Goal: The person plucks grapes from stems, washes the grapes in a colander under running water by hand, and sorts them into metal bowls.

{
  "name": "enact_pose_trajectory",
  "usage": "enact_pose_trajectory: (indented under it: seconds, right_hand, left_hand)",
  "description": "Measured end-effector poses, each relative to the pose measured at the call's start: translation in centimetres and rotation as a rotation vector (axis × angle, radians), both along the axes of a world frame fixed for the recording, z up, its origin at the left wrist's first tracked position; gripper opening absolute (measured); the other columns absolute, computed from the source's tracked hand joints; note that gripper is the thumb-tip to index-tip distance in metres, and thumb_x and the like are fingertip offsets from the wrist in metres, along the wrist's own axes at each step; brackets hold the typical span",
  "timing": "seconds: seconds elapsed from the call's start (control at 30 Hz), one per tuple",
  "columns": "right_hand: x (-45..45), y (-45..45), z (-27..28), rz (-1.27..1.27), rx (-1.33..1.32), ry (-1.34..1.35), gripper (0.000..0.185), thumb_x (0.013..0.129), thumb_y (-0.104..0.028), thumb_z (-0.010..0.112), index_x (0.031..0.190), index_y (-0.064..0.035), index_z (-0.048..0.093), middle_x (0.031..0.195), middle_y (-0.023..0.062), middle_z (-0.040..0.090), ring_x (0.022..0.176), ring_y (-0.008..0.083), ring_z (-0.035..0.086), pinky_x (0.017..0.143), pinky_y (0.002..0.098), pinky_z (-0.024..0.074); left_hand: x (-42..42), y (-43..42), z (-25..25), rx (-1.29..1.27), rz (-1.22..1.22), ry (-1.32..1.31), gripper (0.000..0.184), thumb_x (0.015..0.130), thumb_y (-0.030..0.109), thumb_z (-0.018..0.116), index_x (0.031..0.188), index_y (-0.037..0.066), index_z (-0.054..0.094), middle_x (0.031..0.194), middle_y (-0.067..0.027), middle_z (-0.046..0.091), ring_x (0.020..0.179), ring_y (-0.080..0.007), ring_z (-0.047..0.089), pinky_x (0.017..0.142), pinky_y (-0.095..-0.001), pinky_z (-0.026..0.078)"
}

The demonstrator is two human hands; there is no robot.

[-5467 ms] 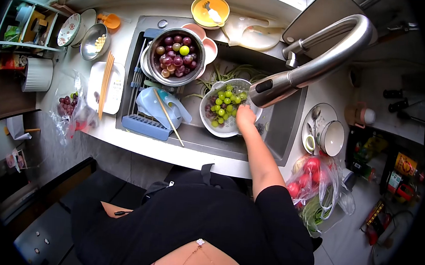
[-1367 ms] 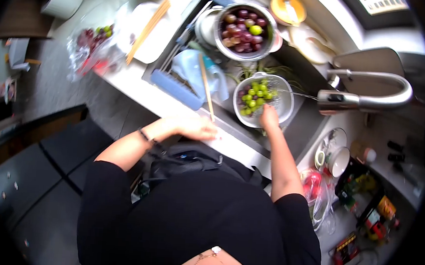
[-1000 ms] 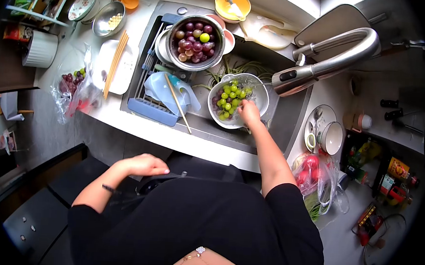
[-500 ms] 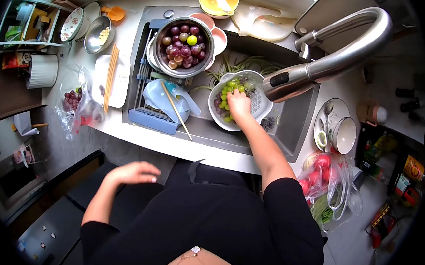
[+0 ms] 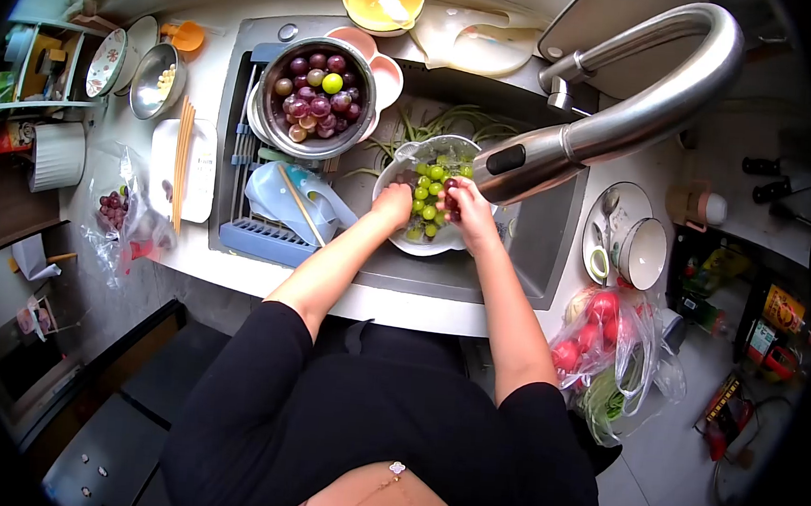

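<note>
A white colander [image 5: 427,247] in the sink holds green grapes [image 5: 427,196] under the faucet's spray head. My right hand [image 5: 469,215] is closed on a dark grape [image 5: 452,186] at the colander's right side. At the left side, my left hand [image 5: 393,206] reaches over the rim with bent fingers beside the green grapes; what its fingertips hold, if anything, is hidden. A steel pot [image 5: 367,109] of dark grapes, with one bright green grape on top, stands to the upper left.
The steel faucet [image 5: 621,122] arches over the sink's right side. A blue rack [image 5: 258,241] with a blue cloth and a chopstick lies left of the colander. Plate and bowl [image 5: 642,253] sit at right, above bagged tomatoes [image 5: 597,332]. A white tray [image 5: 203,178] bears chopsticks.
My left hand has come up from beside my body to the colander's left side. My right hand has moved to the right side of the grapes and now pinches a dark grape.
</note>
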State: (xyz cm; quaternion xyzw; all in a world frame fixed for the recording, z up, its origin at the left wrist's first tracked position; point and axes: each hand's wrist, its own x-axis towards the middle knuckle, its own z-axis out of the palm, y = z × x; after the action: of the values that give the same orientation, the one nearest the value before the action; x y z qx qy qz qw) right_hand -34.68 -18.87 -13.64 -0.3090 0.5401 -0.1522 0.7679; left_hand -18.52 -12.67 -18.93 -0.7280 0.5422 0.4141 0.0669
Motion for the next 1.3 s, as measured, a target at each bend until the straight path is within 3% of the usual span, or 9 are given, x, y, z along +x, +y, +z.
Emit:
enact_pose_trajectory:
  seconds: [0.13, 0.33, 0.43, 0.57, 0.77, 0.8, 0.93, 1.13, 1.3]
  right_hand:
    - [0.5, -1.1, 0.7, -0.314, 0.340, -0.679, 0.030, 0.083, -0.015, 0.062, 0.111, -0.0166, 0.051, 0.104, 0.0073, 0.060, 0.100, 0.0248, 0.057, 0.078, 0.0354, 0.0489]
    - [2.9, -1.7, 0.4, -0.431, 0.361, -0.679, 0.022, 0.082, -0.018, 0.066, 0.101, -0.0170, 0.056, 0.091, 0.0046, 0.058, 0.084, 0.0200, 0.057, 0.067, 0.0314, 0.0492]
    - [3.5, -2.6, -1.2, -0.509, 0.243, -0.652, 0.017, 0.083, -0.025, 0.061, 0.095, -0.0145, 0.056, 0.080, 0.0028, 0.056, 0.072, 0.0159, 0.054, 0.057, 0.0255, 0.0437]
    - [2.3, -3.5, -1.4, -0.586, 0.161, -0.615, 0.029, 0.085, -0.037, 0.054, 0.100, -0.0127, 0.057, 0.088, 0.0032, 0.059, 0.081, 0.0171, 0.056, 0.065, 0.0288, 0.0453]
    - [-0.6, -4.5, 3.8, -0.658, 0.176, -0.650, 0.025, 0.092, -0.029, 0.049, 0.112, -0.0170, 0.056, 0.103, 0.0004, 0.061, 0.090, 0.0153, 0.057, 0.070, 0.0306, 0.0473]
    - [-1.1, -4.6, 3.6, -0.675, 0.179, -0.641, 0.022, 0.091, -0.028, 0.051, 0.110, -0.0185, 0.057, 0.100, -0.0010, 0.062, 0.086, 0.0139, 0.057, 0.064, 0.0283, 0.0456]
    - [-1.1, -4.6, 4.3, -0.588, 0.173, -0.636, 0.016, 0.089, -0.027, 0.055, 0.101, -0.0175, 0.060, 0.087, -0.0045, 0.063, 0.068, 0.0091, 0.053, 0.051, 0.0229, 0.0366]
    - [3.1, -4.1, 2.1, -0.423, -0.280, -0.609, 0.044, 0.088, -0.037, 0.055, 0.112, 0.0000, 0.055, 0.106, 0.0119, 0.063, 0.101, 0.0209, 0.059, 0.096, 0.0350, 0.0417]
    - [4.0, -4.1, 1.5, -0.249, -0.403, -0.554, 0.039, 0.089, -0.035, 0.053, 0.110, -0.0013, 0.056, 0.102, 0.0115, 0.063, 0.098, 0.0203, 0.060, 0.094, 0.0353, 0.0421]
  left_hand:
    - [-0.8, 0.6, -3.1, -0.109, 0.170, 0.147, 0.027, 0.084, 0.009, 0.046, 0.108, -0.001, 0.053, 0.115, -0.0249, 0.054, 0.106, -0.0377, 0.055, 0.089, -0.0418, 0.046]
    - [0.6, -0.6, 2.4, 0.019, 0.056, 0.002, 0.026, 0.088, 0.013, 0.039, 0.105, 0.002, 0.056, 0.111, -0.0233, 0.055, 0.104, -0.0374, 0.056, 0.084, -0.0458, 0.046]
    - [1.0, -2.1, 7.0, -0.330, 0.284, 0.104, 0.027, 0.083, 0.010, 0.053, 0.108, 0.001, 0.055, 0.107, -0.0201, 0.057, 0.097, -0.0321, 0.059, 0.082, -0.0399, 0.046]
    - [-2.9, -5.3, 10.6, -0.553, 0.871, 1.093, 0.018, 0.087, 0.017, 0.058, 0.100, 0.005, 0.058, 0.083, -0.0010, 0.058, 0.077, -0.0106, 0.055, 0.071, -0.0253, 0.046]
    - [-6.9, -9.3, 6.2, -0.663, 0.830, 1.321, 0.020, 0.083, 0.012, 0.060, 0.100, 0.002, 0.059, 0.092, -0.0048, 0.061, 0.086, -0.0105, 0.056, 0.079, -0.0256, 0.047]
    - [-6.5, -9.2, 7.5, -0.381, 1.119, 1.648, 0.020, 0.087, 0.016, 0.059, 0.101, 0.002, 0.059, 0.094, -0.0056, 0.062, 0.087, -0.0123, 0.058, 0.077, -0.0273, 0.049]
    - [-5.7, -8.9, 4.4, -0.288, 1.214, 1.725, 0.026, 0.092, 0.027, 0.052, 0.098, 0.003, 0.059, 0.092, -0.0072, 0.063, 0.088, -0.0156, 0.059, 0.078, -0.0300, 0.049]
    - [-4.1, -8.1, 7.4, -0.201, 1.362, 1.814, 0.034, 0.097, 0.037, 0.039, 0.094, 0.010, 0.059, 0.096, -0.0046, 0.063, 0.094, -0.0181, 0.059, 0.087, -0.0359, 0.045]
    - [-2.2, -6.3, 5.8, 0.182, 1.457, 2.185, 0.036, 0.090, 0.028, 0.049, 0.117, 0.005, 0.054, 0.117, -0.0145, 0.058, 0.107, -0.0278, 0.055, 0.096, -0.0403, 0.043]
